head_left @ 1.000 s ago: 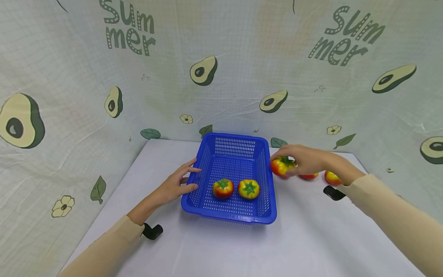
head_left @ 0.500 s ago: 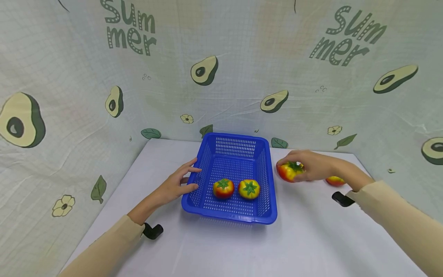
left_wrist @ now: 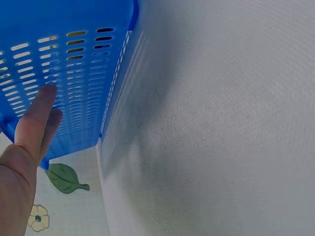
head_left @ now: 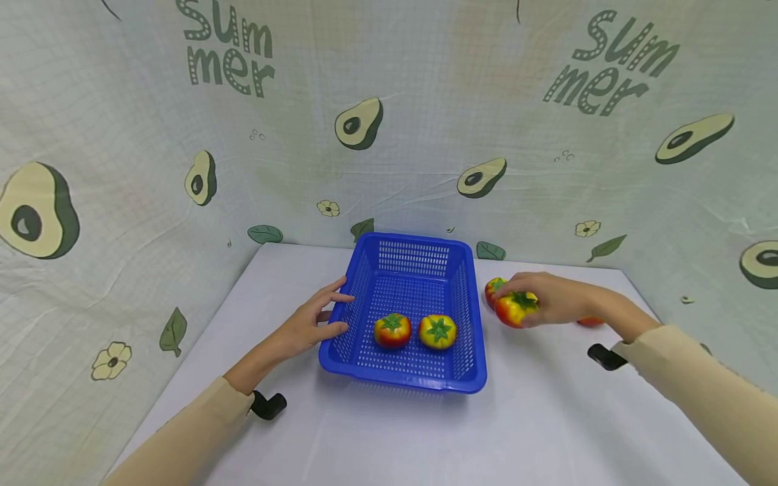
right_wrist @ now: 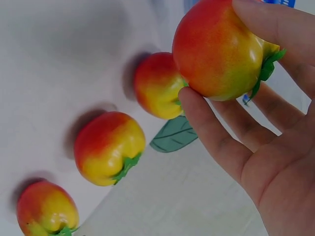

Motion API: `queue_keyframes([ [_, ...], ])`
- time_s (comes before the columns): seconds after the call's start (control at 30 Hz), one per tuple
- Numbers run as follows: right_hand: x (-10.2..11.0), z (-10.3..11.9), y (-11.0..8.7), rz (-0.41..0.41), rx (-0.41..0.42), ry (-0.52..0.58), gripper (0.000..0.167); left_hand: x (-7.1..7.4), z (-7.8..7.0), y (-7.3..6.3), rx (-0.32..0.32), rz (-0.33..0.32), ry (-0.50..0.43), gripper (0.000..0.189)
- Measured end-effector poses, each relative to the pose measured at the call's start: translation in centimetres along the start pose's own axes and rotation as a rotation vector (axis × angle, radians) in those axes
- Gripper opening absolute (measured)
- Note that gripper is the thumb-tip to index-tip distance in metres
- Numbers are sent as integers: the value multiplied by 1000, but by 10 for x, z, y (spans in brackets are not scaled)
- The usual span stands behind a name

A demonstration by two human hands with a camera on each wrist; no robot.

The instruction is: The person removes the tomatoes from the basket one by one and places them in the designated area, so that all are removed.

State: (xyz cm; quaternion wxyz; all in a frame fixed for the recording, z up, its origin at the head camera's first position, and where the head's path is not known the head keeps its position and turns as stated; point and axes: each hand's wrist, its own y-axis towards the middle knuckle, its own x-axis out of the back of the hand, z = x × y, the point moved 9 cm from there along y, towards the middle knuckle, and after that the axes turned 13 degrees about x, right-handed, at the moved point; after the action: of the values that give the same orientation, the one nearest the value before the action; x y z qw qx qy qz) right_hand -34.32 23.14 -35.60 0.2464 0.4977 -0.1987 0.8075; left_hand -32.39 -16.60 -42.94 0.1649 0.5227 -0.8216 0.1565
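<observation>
A blue perforated basket (head_left: 401, 385) stands mid-table. In it sit two red-and-yellow toy tomatoes with green leafy tops, one on the left (head_left: 392, 331) and one on the right (head_left: 437, 331). My left hand (head_left: 304, 325) rests at the basket's left side, fingers extended at the rim; the left wrist view has a finger (left_wrist: 37, 118) near the slotted outer wall. Right of the basket, my right hand (head_left: 550, 297) holds another toy tomato (head_left: 513, 312) between thumb and fingers. It hangs above the table in the right wrist view, where the thumb (right_wrist: 280, 24) lies across its top.
Three more tomatoes stand in a row on the table: a nearer one (right_wrist: 160, 84), a middle one (right_wrist: 109, 148) and a far one (right_wrist: 47, 209). Behind the white table (head_left: 377, 439) hangs a printed cloth (head_left: 419, 135) with avocados.
My right hand has moved right and slightly nearer with the tomato, away from the basket's rim. A tomato behind it now shows beside the basket. My left hand has stayed put.
</observation>
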Motion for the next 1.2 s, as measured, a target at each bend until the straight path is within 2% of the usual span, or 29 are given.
queue_keyframes([
  [0.33, -13, -4, 0, 21, -16, 43, 57, 1, 1, 1, -12, -15, 9, 54],
  [0.67, -21, -11, -2, 49, -79, 66, 56, 0, -1, 0, -9, 3, -11, 54],
  [0.97, -26, -10, -1, 58, -4, 20, 56, 1, 0, 0, -11, -9, 2, 55],
  [1.2, -28, -8, -2, 62, -8, -5, 53, 0, 1, 1, -12, -3, -4, 55],
])
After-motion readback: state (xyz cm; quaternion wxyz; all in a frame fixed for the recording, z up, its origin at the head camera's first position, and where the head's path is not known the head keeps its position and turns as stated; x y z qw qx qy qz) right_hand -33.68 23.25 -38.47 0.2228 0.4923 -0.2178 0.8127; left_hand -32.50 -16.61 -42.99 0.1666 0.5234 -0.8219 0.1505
